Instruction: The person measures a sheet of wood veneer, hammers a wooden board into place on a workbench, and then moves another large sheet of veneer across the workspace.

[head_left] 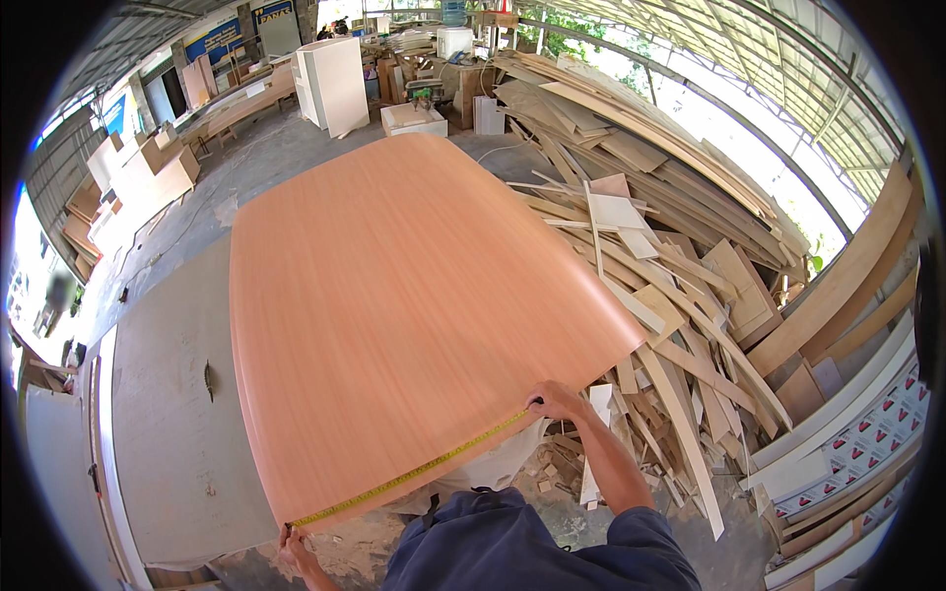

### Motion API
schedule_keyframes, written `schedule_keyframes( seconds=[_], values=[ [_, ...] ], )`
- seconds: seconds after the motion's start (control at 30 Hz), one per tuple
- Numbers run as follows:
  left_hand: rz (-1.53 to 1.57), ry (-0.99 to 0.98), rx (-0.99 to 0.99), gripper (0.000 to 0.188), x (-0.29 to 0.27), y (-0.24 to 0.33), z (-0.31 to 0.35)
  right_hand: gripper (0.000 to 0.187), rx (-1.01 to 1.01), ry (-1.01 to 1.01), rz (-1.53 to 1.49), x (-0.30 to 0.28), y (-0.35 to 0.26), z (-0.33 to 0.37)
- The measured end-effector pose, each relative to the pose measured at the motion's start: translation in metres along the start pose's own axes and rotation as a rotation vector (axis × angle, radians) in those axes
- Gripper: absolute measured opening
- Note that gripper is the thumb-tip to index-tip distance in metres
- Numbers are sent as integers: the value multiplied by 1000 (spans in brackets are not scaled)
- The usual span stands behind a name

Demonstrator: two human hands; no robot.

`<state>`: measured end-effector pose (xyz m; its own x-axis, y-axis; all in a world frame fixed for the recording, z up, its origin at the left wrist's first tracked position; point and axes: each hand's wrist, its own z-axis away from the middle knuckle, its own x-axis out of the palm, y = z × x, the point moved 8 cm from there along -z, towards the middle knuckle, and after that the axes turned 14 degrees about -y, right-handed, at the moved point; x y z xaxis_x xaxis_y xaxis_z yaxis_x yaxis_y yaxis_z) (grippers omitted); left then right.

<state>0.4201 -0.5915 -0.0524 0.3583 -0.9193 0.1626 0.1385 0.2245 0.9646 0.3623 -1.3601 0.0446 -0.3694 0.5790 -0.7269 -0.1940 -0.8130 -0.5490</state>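
A large wood-grain sheet [414, 295], orange-brown and glossy, spreads out in front of me. Along its near edge a yellow tape measure [414, 468] is stretched from left to right. At the sheet's near left corner, my left hand [293, 548] is closed on the tape's end. My right hand [556, 401] is wrapped round the dark case at the other end, resting by the near edge toward the right; most of the case is hidden in the fingers. The tape lies close along the sheet's surface between the two hands.
A grey board [177, 414] lies left of the sheet. Loose offcuts [680, 345] heap up on the right, below stacked long boards [670, 167]. White-edged panels [857, 443] lean at the far right. A white cabinet [335, 84] stands beyond the sheet.
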Motion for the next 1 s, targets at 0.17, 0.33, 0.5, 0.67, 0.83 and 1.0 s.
schedule_keyframes(
  seconds=[0.17,0.33,0.5,0.67,0.83,1.0],
  values=[
    [-2,4,36,39,9,12,8,18,-50,123,138,-18,-9,19],
    [-20,-24,44,43,19,20,17,17,-1,188,157,-19,5,26],
    [-28,-9,40,42,10,21,13,17,62,233,169,-26,11,31],
    [-47,15,21,39,14,18,13,16,146,346,215,-35,36,40],
    [-30,-16,11,40,11,15,10,14,188,360,251,-35,44,40],
    [16,-27,42,40,8,14,7,13,204,400,307,-33,39,40]
  ],
)
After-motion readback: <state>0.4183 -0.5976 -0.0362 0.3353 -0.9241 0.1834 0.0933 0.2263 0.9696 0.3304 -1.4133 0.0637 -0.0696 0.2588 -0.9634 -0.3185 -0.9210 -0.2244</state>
